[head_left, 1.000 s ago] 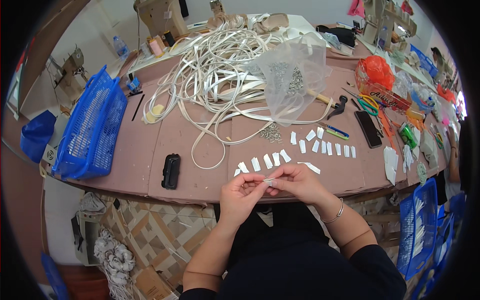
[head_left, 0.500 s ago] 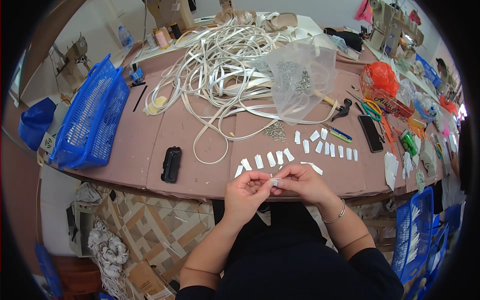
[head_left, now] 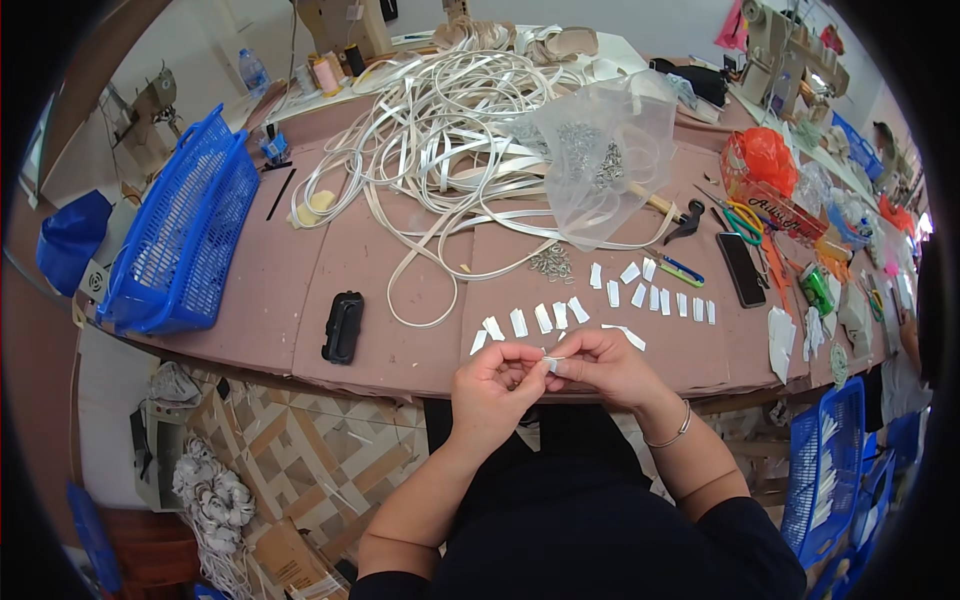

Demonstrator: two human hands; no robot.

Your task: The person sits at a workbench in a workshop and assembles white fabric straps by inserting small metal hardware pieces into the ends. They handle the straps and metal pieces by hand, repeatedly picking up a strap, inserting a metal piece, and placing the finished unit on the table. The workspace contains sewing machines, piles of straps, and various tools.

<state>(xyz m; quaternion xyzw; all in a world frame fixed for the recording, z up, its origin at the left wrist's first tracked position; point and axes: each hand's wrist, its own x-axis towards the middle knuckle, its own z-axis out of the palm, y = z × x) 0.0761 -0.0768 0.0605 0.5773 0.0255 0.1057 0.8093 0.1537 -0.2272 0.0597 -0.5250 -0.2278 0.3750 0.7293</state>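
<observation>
At the table's front edge my left hand [head_left: 494, 392] and my right hand [head_left: 606, 367] meet, thumbs and fingertips pinched on a small white strip piece [head_left: 552, 366]. Fingers cover most of this piece, so its full shape is hidden. Just beyond my hands lie several short white strip pieces [head_left: 543, 318] in a loose row. More white pieces [head_left: 665, 300] are spread to the right of them. A small heap of metal rings [head_left: 552, 263] rests behind the pieces. My right wrist wears a bracelet.
A tangle of long white straps [head_left: 440, 130] fills the table's back, beside a clear bag of metal parts [head_left: 605, 160]. A hammer [head_left: 686, 217], a cutter knife [head_left: 680, 268], scissors [head_left: 743, 218] and a phone [head_left: 740, 268] lie right. Left are a black case [head_left: 343, 328] and a blue basket [head_left: 180, 230].
Both hands stay almost in place, still pinching the small white strip piece, with only slight finger movement. The objects on the table have not moved.
</observation>
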